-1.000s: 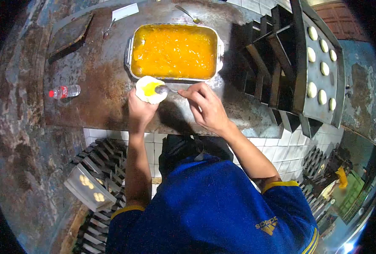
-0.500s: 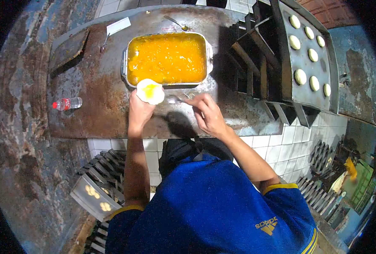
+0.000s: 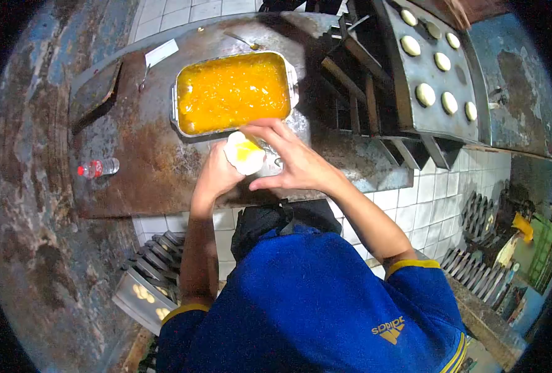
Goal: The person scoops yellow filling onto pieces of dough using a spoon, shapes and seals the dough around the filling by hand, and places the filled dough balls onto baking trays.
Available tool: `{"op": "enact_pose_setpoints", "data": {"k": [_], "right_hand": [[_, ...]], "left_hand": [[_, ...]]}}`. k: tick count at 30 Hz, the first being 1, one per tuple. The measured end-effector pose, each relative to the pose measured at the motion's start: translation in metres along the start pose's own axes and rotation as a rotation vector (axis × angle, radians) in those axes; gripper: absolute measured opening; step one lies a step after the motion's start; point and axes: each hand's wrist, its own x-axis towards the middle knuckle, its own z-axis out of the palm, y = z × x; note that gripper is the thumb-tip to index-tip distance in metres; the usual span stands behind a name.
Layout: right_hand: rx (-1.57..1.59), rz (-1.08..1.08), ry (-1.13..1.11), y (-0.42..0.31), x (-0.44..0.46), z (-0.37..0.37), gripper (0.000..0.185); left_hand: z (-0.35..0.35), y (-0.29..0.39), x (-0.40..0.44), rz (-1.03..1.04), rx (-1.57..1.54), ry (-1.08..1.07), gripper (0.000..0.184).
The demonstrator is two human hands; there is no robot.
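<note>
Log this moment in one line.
left hand: holds round white dough with yellow filling | right hand: open beside dough, contact unclear | rectangular silver metal pan: beyond hands

On the left of the metal worktop (image 3: 136, 133), a clear plastic bottle (image 3: 106, 166) with a red cap and label lies on its side. Beyond it rests a dark, flat tray (image 3: 95, 96), and farther off, a white card (image 3: 162, 52). Far right, a metal rack (image 3: 376, 59) stands beside a baking tray (image 3: 462, 118) of pale dough rounds (image 3: 425, 95). White tiles (image 3: 387, 200) show at the near side; what may be a green crate (image 3: 542, 248), blurred, sits at near right.
</note>
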Motion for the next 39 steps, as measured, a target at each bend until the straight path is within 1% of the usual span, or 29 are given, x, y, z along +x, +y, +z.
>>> {"op": "enact_pose_setpoints", "data": {"k": [1, 2, 4, 5, 6, 7, 8, 10, 12, 14, 15, 16, 17, 19, 20, 21, 22, 24, 26, 27, 28, 29, 30, 32, 33, 34, 35, 37, 39], "right_hand": [[-0.007, -0.049, -0.003, -0.009, 0.007, -0.005, 0.093], [-0.014, -0.053, 0.003, -0.015, 0.011, -0.012, 0.093], [-0.01, 0.013, -0.076, -0.023, 0.017, -0.021, 0.079], [-0.014, 0.008, -0.078, -0.023, 0.017, -0.022, 0.079], [0.052, 0.044, -0.055, -0.023, 0.017, -0.024, 0.069], [0.118, 0.081, -0.032, -0.024, 0.018, -0.024, 0.059], [0.176, 0.109, 0.027, -0.027, 0.017, -0.024, 0.037], [0.236, 0.151, 0.062, -0.025, 0.012, -0.02, 0.033], [0.375, 0.286, 0.104, -0.032, 0.011, -0.021, 0.023], [0.432, 0.284, 0.118, -0.031, 0.009, -0.019, 0.022], [0.492, 0.284, 0.13, -0.03, 0.009, -0.018, 0.021], [0.495, 0.282, 0.106, -0.031, 0.009, -0.02, 0.027], [0.492, 0.28, 0.107, -0.034, 0.009, -0.023, 0.027], [0.617, 0.461, 0.071, -0.056, 0.013, -0.035, 0.048], [0.291, 0.336, 0.032, -0.073, 0.017, -0.045, 0.071], [0.286, 0.336, 0.031, -0.079, 0.018, -0.048, 0.071], [0.019, 0.119, 0.022, -0.084, 0.02, -0.048, 0.077], [-0.317, -0.124, -0.038, -0.094, 0.024, -0.052, 0.078], [-0.291, -0.129, -0.05, -0.086, 0.03, -0.056, 0.072], [-0.259, -0.137, -0.067, -0.083, 0.032, -0.057, 0.066], [-0.183, -0.095, -0.009, -0.085, 0.033, -0.059, 0.048], [-0.186, -0.099, -0.012, -0.085, 0.033, -0.061, 0.048], [-0.132, -0.074, 0.02, -0.083, 0.031, -0.06, 0.041], [-0.104, -0.085, 0.098, -0.082, 0.031, -0.059, 0.026], [-0.103, -0.084, 0.096, -0.08, 0.031, -0.06, 0.026], [-0.069, -0.082, 0.103, -0.076, 0.03, -0.059, 0.025], [-0.036, -0.08, 0.111, -0.074, 0.028, -0.058, 0.023], [-0.051, -0.089, 0.11, -0.072, 0.028, -0.057, 0.026], [-0.071, -0.104, 0.111, -0.072, 0.029, -0.059, 0.039]], "left_hand": [[0.002, 0.007, 0.0, -0.013, -0.028, -0.035, 0.033], [0.001, 0.016, 0.0, 0.045, -0.058, -0.073, 0.036], [-0.003, 0.018, 0.001, 0.028, -0.048, -0.116, 0.036], [-0.005, 0.018, 0.001, 0.001, -0.042, -0.159, 0.037], [-0.008, 0.024, 0.001, -0.055, -0.088, -0.179, 0.045], [-0.011, 0.03, -0.001, -0.052, -0.089, -0.175, 0.045], [-0.013, 0.038, -0.003, -0.052, -0.155, -0.207, 0.05], [-0.014, 0.047, -0.009, -0.044, -0.291, -0.262, 0.059], [-0.011, 0.044, -0.016, -0.038, -0.382, -0.224, 0.056], [-0.008, 0.046, -0.021, -0.096, -0.559, -0.167, 0.047], [-0.004, 0.049, -0.022, -0.092, -0.559, -0.169, 0.047], [0.003, 0.052, -0.023, -0.095, -0.621, -0.093, 0.044], [0.006, 0.054, -0.025, -0.097, -0.682, -0.015, 0.041], [0.011, 0.047, -0.026, -0.121, -0.681, 0.05, 0.035], [0.014, 0.051, -0.024, -0.04, -0.668, 0.067, 0.034], [0.017, 0.055, -0.023, 0.039, -0.654, 0.084, 0.034], [0.017, 0.062, -0.022, 0.042, -0.65, 0.072, 0.03], [0.017, 0.063, -0.021, 0.053, -0.641, 0.058, 0.03], [0.014, 0.065, -0.02, 0.072, -0.628, 0.045, 0.031], [0.011, 0.068, -0.021, -0.001, -0.722, 0.039, 0.035], [0.008, 0.072, -0.02, -0.072, -0.817, 0.036, 0.04], [0.005, 0.073, -0.02, -0.144, -0.913, 0.034, 0.045], [0.002, 0.069, -0.02, -0.122, -0.961, -0.046, 0.047], [0.005, 0.067, -0.025, -0.095, -1.001, -0.039, 0.046], [0.006, 0.07, -0.026, -0.065, -1.037, -0.034, 0.045], [0.009, 0.072, -0.027, -0.029, -0.855, 0.016, 0.041], [0.013, 0.073, -0.026, -0.031, -0.857, 0.016, 0.041], [0.021, 0.075, -0.024, 0.01, -0.658, 0.15, 0.036], [0.023, 0.077, -0.022, 0.009, -0.692, 0.173, 0.034]]}}
